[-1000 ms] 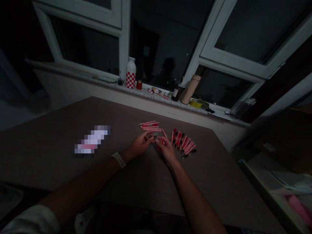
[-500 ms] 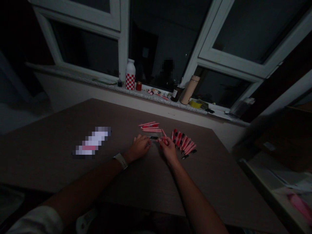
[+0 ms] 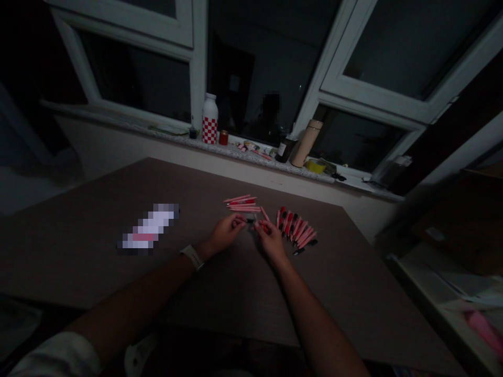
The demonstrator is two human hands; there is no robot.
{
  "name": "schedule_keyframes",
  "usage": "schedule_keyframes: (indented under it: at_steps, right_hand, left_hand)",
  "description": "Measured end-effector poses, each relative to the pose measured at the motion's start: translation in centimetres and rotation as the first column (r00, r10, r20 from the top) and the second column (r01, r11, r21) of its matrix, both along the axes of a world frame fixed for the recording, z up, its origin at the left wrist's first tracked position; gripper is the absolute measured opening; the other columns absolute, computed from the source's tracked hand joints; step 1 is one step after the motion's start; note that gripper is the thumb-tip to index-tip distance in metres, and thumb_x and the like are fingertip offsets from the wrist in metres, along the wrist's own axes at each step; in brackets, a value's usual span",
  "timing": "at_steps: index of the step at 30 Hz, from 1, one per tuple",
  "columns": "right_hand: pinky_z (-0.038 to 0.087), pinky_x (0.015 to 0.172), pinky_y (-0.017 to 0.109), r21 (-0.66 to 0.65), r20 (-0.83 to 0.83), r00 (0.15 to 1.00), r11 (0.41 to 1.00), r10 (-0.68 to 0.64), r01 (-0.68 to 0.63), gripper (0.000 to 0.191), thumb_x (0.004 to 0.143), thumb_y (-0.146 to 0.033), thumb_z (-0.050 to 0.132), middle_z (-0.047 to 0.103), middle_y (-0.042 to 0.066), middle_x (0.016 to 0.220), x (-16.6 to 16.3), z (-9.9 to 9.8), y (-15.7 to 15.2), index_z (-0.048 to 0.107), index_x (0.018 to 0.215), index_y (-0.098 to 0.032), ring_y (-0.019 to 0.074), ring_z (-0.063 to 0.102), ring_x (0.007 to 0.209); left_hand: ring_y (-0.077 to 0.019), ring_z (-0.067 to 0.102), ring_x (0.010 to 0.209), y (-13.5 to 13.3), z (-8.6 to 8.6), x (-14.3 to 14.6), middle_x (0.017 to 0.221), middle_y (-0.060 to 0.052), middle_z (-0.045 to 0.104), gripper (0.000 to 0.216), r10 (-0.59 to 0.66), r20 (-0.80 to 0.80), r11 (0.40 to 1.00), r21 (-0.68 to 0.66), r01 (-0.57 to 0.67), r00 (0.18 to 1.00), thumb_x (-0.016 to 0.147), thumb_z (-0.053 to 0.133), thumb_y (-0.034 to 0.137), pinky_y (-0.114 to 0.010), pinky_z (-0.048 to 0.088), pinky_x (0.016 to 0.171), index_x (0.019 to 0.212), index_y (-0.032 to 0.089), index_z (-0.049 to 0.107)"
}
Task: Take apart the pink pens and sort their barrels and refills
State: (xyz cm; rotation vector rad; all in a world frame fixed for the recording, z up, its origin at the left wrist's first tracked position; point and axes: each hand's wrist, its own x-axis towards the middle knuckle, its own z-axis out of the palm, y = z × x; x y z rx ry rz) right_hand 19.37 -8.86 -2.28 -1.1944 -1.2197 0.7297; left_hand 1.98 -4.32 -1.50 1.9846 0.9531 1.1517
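On the brown table, my left hand (image 3: 226, 233) is closed, with thumb and fingers pinched on a small black piece (image 3: 249, 221) that looks like a pen cap. Just to its right, my right hand (image 3: 272, 242) is closed around a red pen (image 3: 264, 227), mostly covered by the fingers. Beyond both hands lies a small pile of pink and red pens (image 3: 243, 203). One pink pen (image 3: 264, 214) rests apart, close to my right fingertips. Right of that hand, a fanned row of pink and red pens (image 3: 298, 230) with black parts is laid out.
A blurred-out bright phone-like object (image 3: 149, 229) lies on the left of the table (image 3: 118, 283). Along the windowsill stand a red-checked white bottle (image 3: 209, 120), a small red jar (image 3: 223, 137), a dark container (image 3: 283, 150), a beige flask (image 3: 307, 143) and yellow tape (image 3: 315, 166).
My left hand has gone from lying loosely beside the black piece to pinching it, with the piece now slightly farther right. My right hand has stayed nearly in place.
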Motion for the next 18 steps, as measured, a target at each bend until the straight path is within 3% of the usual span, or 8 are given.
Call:
schedule_keyframes:
  at_steps: [5,10,18]
  right_hand:
    - [0.047,0.073,0.029,0.037,0.196,0.98,0.998,0.036,-0.044,0.031,0.087,-0.046,0.057,0.074,0.003,0.079,-0.1,0.6,-0.8,0.075,0.086,-0.02,0.0213,0.065,0.077]
    - [0.046,0.075,0.032,0.077,0.389,0.92,0.994,0.039,-0.075,0.027,0.09,-0.038,0.055,0.076,0.003,0.088,0.0,0.8,-1.5,0.078,0.098,-0.026,0.0241,0.067,0.079]
    - [0.045,0.077,0.032,0.093,0.45,0.893,0.992,0.036,-0.087,0.028,0.093,-0.035,0.052,0.076,0.005,0.094,-0.1,0.7,-1.6,0.077,0.103,-0.028,0.0249,0.067,0.084]
  left_hand:
    - [-0.0197,0.063,0.087,0.0,0.4,0.0,0.098,-0.007,0.071,0.027,-0.036,0.06,0.999,-0.003,0.036,0.998,0.09,0.054,0.036,-0.032,0.049,0.08,0.104,0.018,0.068]
    - [-0.0177,0.06,0.077,-0.7,1.1,0.1,0.091,-0.005,0.07,0.025,-0.008,0.091,1.0,-0.008,0.008,0.996,0.088,0.057,0.036,-0.028,0.049,0.071,0.099,0.017,0.069]
    - [-0.0177,0.059,0.078,-1.4,1.8,0.3,0.092,-0.005,0.069,0.021,-0.016,0.039,0.998,0.059,0.014,0.999,0.09,0.054,0.032,-0.027,0.046,0.071,0.096,0.018,0.068]
